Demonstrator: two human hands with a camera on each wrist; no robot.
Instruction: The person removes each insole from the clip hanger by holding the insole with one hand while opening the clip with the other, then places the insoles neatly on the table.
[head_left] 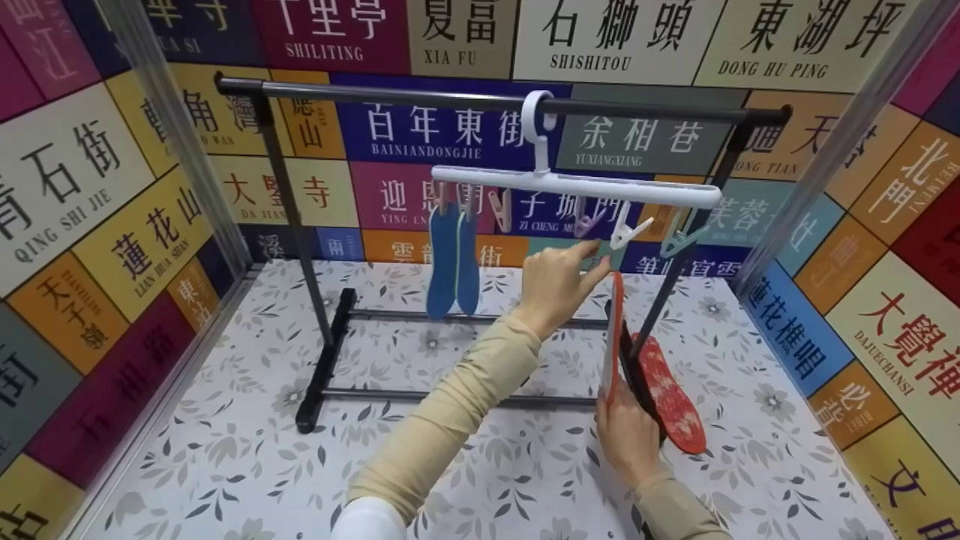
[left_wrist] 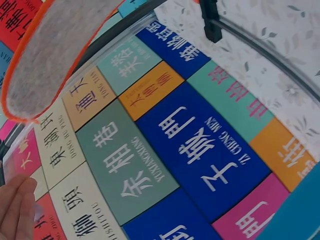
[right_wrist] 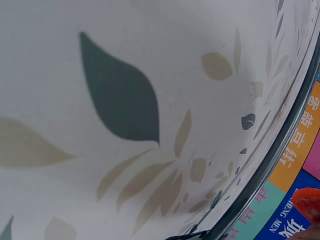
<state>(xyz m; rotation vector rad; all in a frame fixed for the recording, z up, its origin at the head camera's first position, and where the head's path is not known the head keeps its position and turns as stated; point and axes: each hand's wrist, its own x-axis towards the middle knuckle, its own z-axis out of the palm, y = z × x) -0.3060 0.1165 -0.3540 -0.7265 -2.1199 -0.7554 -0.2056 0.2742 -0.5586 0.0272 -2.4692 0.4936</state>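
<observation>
My right hand (head_left: 628, 435) grips the lower end of an upright insole (head_left: 616, 337) with a red-orange edge; its grey face shows in the left wrist view (left_wrist: 55, 55). My left hand (head_left: 559, 285) is raised under the hanger, its index finger and thumb apart with nothing between them. Just above those fingertips hang a purple clip (head_left: 590, 223) and a white clip (head_left: 621, 229). The white hanger (head_left: 577, 182) hooks over the rack's top bar. Two blue insoles (head_left: 454, 262) hang from clips on its left part.
A second red insole (head_left: 671, 397), mottled with white, lies at the right foot of the black and metal rack (head_left: 300, 225). A pink clip (head_left: 501, 211) and a green clip (head_left: 679, 236) also hang from the hanger. Colourful sign-covered walls (head_left: 82, 202) enclose the floral tabletop (head_left: 247, 465).
</observation>
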